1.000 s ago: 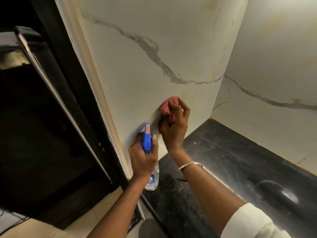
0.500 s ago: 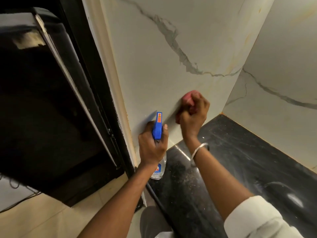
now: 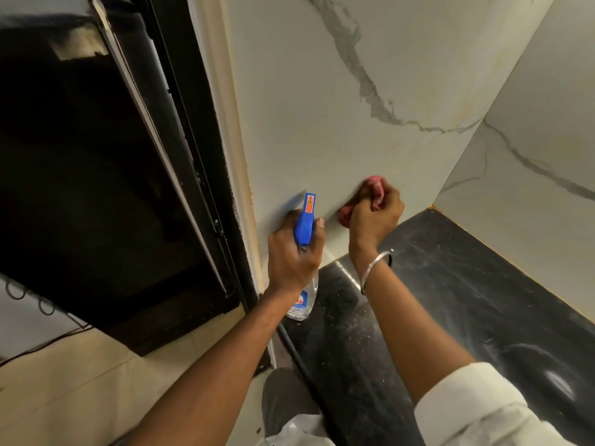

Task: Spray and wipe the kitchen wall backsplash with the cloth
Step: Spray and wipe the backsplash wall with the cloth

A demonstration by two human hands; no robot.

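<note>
The backsplash is pale marble with grey veins, meeting a second marble wall in a corner at the right. My right hand grips a bunched pink cloth and presses it against the wall low down, just above the counter. My left hand holds a clear spray bottle by its neck; the blue spray head points up at the wall, just left of the cloth.
A black stone counter, dusty and speckled, runs along the base of both walls. A black appliance with an angled door stands at the left past the wall's edge. Beige floor tiles lie below it.
My right hand has slid the cloth down the wall toward the counter. The left hand with the bottle stays beside it; the view has shifted lower and left.
</note>
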